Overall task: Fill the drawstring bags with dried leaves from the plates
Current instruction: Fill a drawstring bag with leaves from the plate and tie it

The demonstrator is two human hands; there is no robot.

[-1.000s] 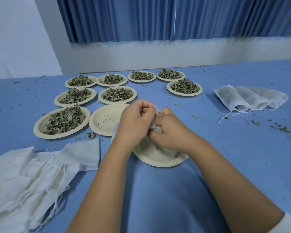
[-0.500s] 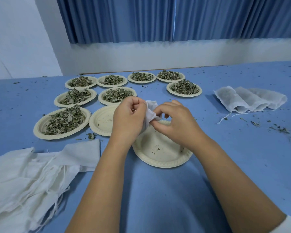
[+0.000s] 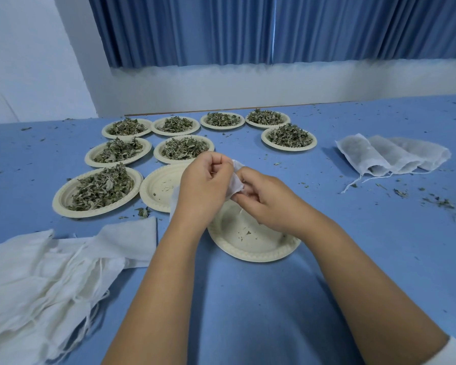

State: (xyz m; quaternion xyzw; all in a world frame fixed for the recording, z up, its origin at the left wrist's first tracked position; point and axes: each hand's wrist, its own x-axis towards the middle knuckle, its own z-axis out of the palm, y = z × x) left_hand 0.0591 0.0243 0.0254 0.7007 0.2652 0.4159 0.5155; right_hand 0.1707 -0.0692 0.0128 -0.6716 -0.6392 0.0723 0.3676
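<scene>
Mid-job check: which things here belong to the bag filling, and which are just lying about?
In the job: held bag, pinched by left hand and right hand; eight leaf plates; empty-bag pile.
Lying about: two emptied plates; bags at right, seemingly filled; leaf crumbs on the table.

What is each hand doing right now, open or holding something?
Left hand: closed, gripping the drawstring bag.
Right hand: closed, pinching the same bag.
</scene>
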